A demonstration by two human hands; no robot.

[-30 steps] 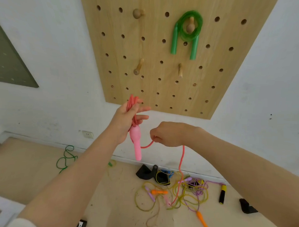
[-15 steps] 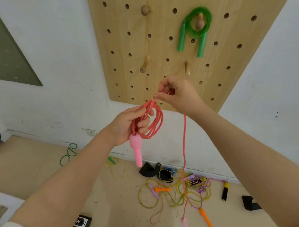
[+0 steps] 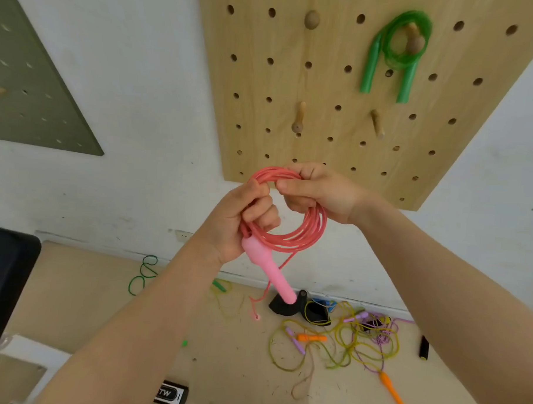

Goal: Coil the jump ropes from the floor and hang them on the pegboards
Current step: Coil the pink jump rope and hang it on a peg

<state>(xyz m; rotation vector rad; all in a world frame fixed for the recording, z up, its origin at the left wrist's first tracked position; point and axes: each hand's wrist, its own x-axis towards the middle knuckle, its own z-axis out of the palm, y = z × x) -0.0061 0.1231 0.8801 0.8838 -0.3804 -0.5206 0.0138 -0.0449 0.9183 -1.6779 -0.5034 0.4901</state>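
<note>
Gripping pink rope coil (image 3: 291, 230) w/ both: left hand (image 3: 239, 228) clenching bottom + handle, right hand (image 3: 317, 192) pinching top. Tail hanging down; nearest bare peg (image 3: 298, 121) straight above.

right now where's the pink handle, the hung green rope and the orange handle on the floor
pink handle (image 3: 267, 267), head view, mid-shaft
green rope (image 3: 404, 59), head view, lower coil
orange handle (image 3: 392, 395), head view, tapered middle

Left hand (image 3: 237, 222), right hand (image 3: 317, 192) grip coiled pink rope (image 3: 300, 234).
</note>
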